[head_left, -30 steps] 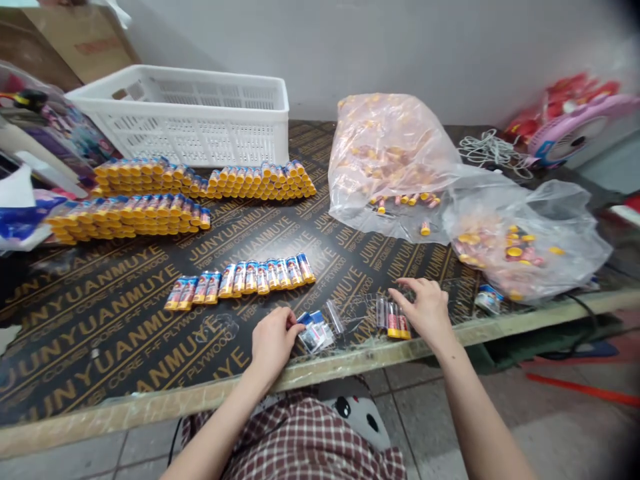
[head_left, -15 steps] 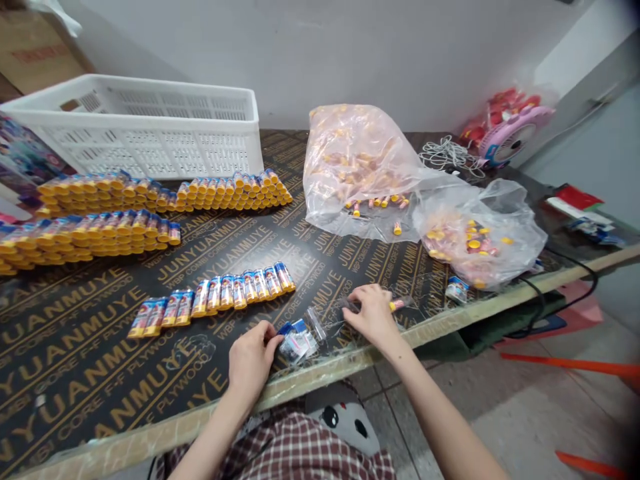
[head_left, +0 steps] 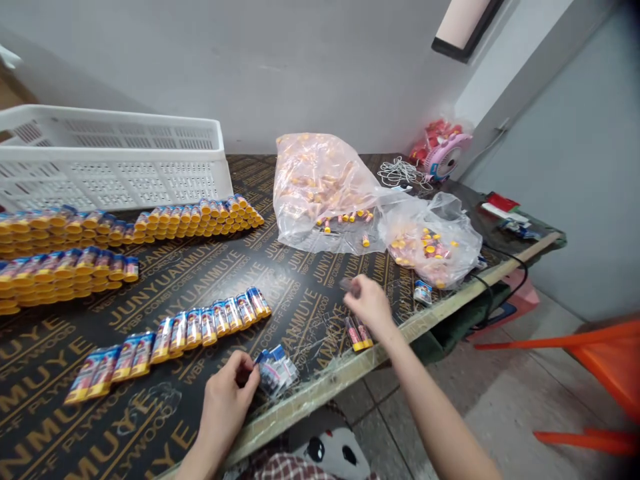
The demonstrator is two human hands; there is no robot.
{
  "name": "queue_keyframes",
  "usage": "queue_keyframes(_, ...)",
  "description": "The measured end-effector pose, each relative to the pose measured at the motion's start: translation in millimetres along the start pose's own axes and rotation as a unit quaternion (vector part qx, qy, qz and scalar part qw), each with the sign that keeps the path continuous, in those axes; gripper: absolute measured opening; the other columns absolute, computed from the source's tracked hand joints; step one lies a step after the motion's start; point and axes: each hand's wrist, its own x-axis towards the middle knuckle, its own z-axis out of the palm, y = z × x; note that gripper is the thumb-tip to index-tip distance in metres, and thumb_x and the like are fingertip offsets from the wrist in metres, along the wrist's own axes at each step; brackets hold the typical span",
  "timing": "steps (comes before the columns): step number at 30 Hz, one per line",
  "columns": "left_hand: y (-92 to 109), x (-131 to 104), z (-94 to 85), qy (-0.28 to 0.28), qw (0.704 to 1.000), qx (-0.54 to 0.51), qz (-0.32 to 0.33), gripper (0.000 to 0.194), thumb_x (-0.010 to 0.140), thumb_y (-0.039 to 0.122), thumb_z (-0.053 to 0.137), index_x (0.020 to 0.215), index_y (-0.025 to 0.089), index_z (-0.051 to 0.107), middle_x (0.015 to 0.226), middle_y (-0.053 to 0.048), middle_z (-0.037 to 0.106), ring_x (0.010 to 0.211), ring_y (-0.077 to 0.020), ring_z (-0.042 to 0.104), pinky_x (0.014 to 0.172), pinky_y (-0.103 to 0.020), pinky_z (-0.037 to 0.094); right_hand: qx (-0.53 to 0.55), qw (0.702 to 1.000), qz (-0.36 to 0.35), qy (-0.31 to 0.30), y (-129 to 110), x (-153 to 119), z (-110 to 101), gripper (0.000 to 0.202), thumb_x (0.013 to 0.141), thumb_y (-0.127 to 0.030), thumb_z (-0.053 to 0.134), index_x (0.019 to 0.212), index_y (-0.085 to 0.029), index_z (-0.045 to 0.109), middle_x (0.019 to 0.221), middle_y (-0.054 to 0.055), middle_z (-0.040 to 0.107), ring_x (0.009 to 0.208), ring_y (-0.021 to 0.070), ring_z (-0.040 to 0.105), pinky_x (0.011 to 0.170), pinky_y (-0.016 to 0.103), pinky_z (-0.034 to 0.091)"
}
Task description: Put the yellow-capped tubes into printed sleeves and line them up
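Observation:
My left hand point(head_left: 227, 390) rests by the table's front edge, thumb and fingers curled together at the edge of a small pile of printed plastic sleeves point(head_left: 279, 370); its fingertips appear to pinch one sleeve. My right hand point(head_left: 371, 305) is raised over the table, its fingers closed on a small clear plastic piece point(head_left: 347, 285), blurred. Below its wrist lie small tubes with pink contents and yellow caps point(head_left: 358, 335). Left of centre, a slanting row of blue-and-yellow wrapped tubes point(head_left: 194, 327) lies side by side.
Stacks of wrapped tubes point(head_left: 65, 273) stand at the left before a white plastic crate point(head_left: 175, 173). Two clear bags point(head_left: 320, 180) of yellow-capped pieces lie at the back centre and right. A pink fan point(head_left: 447, 159) and white cable point(head_left: 400, 172) are behind. An orange stool point(head_left: 600, 353) stands at right.
The view has swung right, shifting the table's contents leftward. My right hand has lifted, and the small tubes beside it now show below its wrist. My left hand stays by the sleeves.

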Motion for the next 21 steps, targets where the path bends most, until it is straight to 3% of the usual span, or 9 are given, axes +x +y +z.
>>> queue_keyframes(4, -5, 2, 1.5, 0.004, 0.999, -0.040, -0.026, 0.011, 0.073, 0.030, 0.055, 0.080, 0.022, 0.053, 0.068, 0.002, 0.065, 0.060, -0.0151, 0.061, 0.059, -0.023, 0.047, -0.052, 0.995, 0.079, 0.008, 87, 29, -16, 0.016, 0.076, -0.022, 0.053, 0.091, -0.015, 0.055, 0.079, 0.008, 0.062, 0.074, 0.0210, 0.056, 0.066, 0.029, 0.036)
queue_keyframes(7, -8, 3, 1.9, -0.008, 0.998, -0.053, -0.042, 0.022, 0.071, 0.031, 0.056, 0.090, 0.021, 0.062, 0.078, -0.002, 0.071, 0.067, -0.0185, 0.065, 0.066, -0.028, 0.050, -0.070, 0.994, 0.082, 0.000, 116, 29, -16, 0.019, 0.077, -0.025, 0.055, 0.092, -0.014, 0.056, 0.082, 0.009, 0.062, 0.077, 0.0223, 0.056, 0.068, 0.030, 0.037)
queue_keyframes(10, -10, 5, 1.4, -0.014, 0.997, -0.065, -0.039, 0.019, 0.070, 0.032, 0.058, 0.081, 0.021, 0.069, 0.078, -0.003, 0.073, 0.067, -0.0205, 0.066, 0.067, -0.030, 0.051, -0.080, 0.995, 0.066, 0.015, 113, 21, -19, 0.035, 0.078, -0.029, 0.053, 0.108, -0.011, 0.054, 0.101, 0.017, 0.058, 0.093, 0.0288, 0.052, 0.075, 0.038, 0.038)
queue_keyframes(12, -11, 6, 1.2, -0.009, 0.995, -0.090, -0.044, 0.019, 0.069, 0.034, 0.061, 0.077, 0.021, 0.072, 0.078, -0.004, 0.074, 0.069, -0.0214, 0.066, 0.068, -0.031, 0.050, -0.072, 0.997, 0.015, 0.007, 101, 15, -23, 0.041, 0.076, -0.025, 0.053, 0.116, -0.013, 0.052, 0.115, 0.018, 0.054, 0.104, 0.0303, 0.048, 0.081, 0.041, 0.037)
queue_keyframes(14, -9, 8, 0.8, -0.002, 0.989, -0.131, -0.071, 0.021, 0.067, 0.037, 0.065, 0.076, 0.020, 0.073, 0.078, -0.004, 0.074, 0.071, -0.0219, 0.066, 0.068, -0.030, 0.050, -0.048, 0.996, -0.070, -0.039, 87, 7, -24, 0.042, 0.070, -0.018, 0.055, 0.112, -0.018, 0.057, 0.115, 0.012, 0.056, 0.105, 0.0262, 0.049, 0.084, 0.037, 0.037)
queue_keyframes(16, -5, 9, -0.5, 0.009, 0.974, -0.189, -0.123, 0.024, 0.064, 0.039, 0.070, 0.076, 0.018, 0.074, 0.075, -0.005, 0.073, 0.070, -0.0211, 0.065, 0.067, -0.029, 0.050, -0.018, 0.983, -0.153, -0.100, 75, -1, -21, 0.039, 0.063, -0.011, 0.056, 0.100, -0.021, 0.064, 0.103, 0.006, 0.062, 0.097, 0.0213, 0.053, 0.082, 0.031, 0.040)
queue_keyframes(19, 6, 10, -5.0, 0.029, 0.922, -0.318, -0.219, 0.028, 0.059, 0.038, 0.075, 0.074, 0.014, 0.073, 0.069, -0.004, 0.071, 0.063, -0.0163, 0.061, 0.060, -0.025, 0.048, 0.014, 0.966, -0.215, -0.144, 69, -9, -15, 0.037, 0.061, -0.007, 0.052, 0.093, -0.020, 0.066, 0.088, 0.005, 0.065, 0.085, 0.0200, 0.056, 0.075, 0.030, 0.043)
queue_keyframes(21, 13, 12, -9.4, 0.048, 0.870, -0.411, -0.269, 0.028, 0.055, 0.036, 0.078, 0.070, 0.013, 0.072, 0.067, -0.004, 0.069, 0.060, -0.0130, 0.059, 0.057, -0.022, 0.047, 0.032, 0.968, -0.218, -0.120, 64, -9, -14, 0.040, 0.065, -0.009, 0.050, 0.102, -0.018, 0.063, 0.091, 0.008, 0.064, 0.084, 0.0216, 0.057, 0.074, 0.033, 0.045)
